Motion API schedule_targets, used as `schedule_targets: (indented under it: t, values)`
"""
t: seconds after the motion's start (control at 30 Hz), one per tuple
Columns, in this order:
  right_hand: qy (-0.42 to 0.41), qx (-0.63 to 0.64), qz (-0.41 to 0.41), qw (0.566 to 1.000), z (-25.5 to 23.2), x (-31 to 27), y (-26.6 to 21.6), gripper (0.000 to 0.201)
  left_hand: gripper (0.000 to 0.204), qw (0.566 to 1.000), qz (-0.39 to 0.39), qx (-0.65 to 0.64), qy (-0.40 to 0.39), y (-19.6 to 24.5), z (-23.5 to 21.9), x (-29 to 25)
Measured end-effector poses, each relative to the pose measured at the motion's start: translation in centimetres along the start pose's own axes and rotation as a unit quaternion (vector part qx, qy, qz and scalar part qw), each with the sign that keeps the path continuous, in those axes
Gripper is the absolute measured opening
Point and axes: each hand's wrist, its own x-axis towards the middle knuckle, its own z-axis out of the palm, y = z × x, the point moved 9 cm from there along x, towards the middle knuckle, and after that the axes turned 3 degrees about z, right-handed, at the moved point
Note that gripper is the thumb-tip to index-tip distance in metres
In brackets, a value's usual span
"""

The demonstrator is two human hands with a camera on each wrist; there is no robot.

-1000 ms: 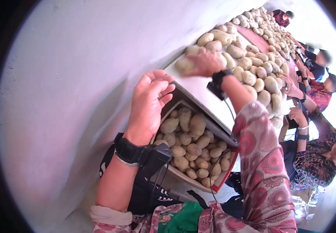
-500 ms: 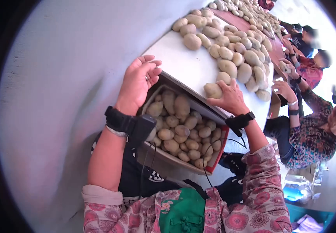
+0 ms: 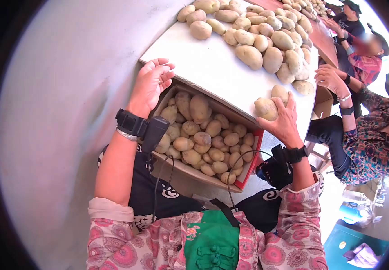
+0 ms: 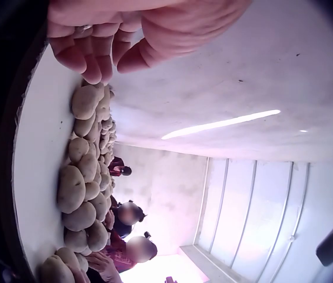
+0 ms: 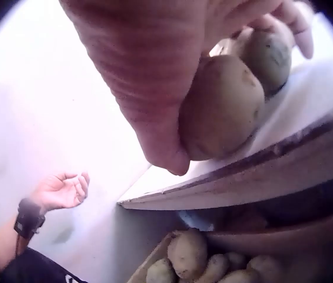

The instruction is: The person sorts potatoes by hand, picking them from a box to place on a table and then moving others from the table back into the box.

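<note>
My right hand (image 3: 284,122) is at the near edge of the white tabletop (image 3: 194,58), with thumb and fingers around two potatoes. The nearer potato (image 3: 265,109) sits against the thumb; the other potato (image 5: 266,62) lies beneath the fingers in the right wrist view. My left hand (image 3: 148,85) hovers by the table's left corner, fingers loosely curled, holding nothing. In the left wrist view its fingertips (image 4: 104,68) overlap the far potatoes. Below the table edge stands an open cardboard box (image 3: 194,176) with many potatoes (image 3: 202,138) inside.
A heap of potatoes (image 3: 273,42) covers the far and right part of the tabletop. A pale wall (image 3: 68,112) runs along the left. Other people work along the right side, the nearest in a patterned shirt (image 3: 370,144). Thin black cables (image 3: 230,193) hang from my wrist cameras.
My right hand has come from the far left of the heap to the table's near edge, where it first held one potato and now two. The left hand keeps its loose pose.
</note>
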Motion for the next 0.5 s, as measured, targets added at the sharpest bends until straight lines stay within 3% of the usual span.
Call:
schedule_targets:
  t: [0.13,0.3,0.4,0.5]
  values:
    - [0.054,-0.039,-0.067,0.995,-0.5,0.1,-1.6,0.06,0.021,1.0,-0.011,0.014,-0.022,-1.0,0.3,0.7]
    - [0.109,-0.041,-0.148,0.982,-2.0,-0.5,-4.0,0.063,0.02,0.999,-0.007,0.024,-0.037,-1.2,1.0,1.2]
    - [-0.029,0.207,-0.124,0.97,-2.6,-1.3,-5.8,0.063,0.019,0.999,0.001,0.018,-0.04,-1.1,1.5,1.2]
    - [-0.117,0.288,-0.22,0.925,0.3,-3.8,-9.1,0.069,0.019,0.998,-0.006,0.034,-0.046,-1.2,1.9,1.0]
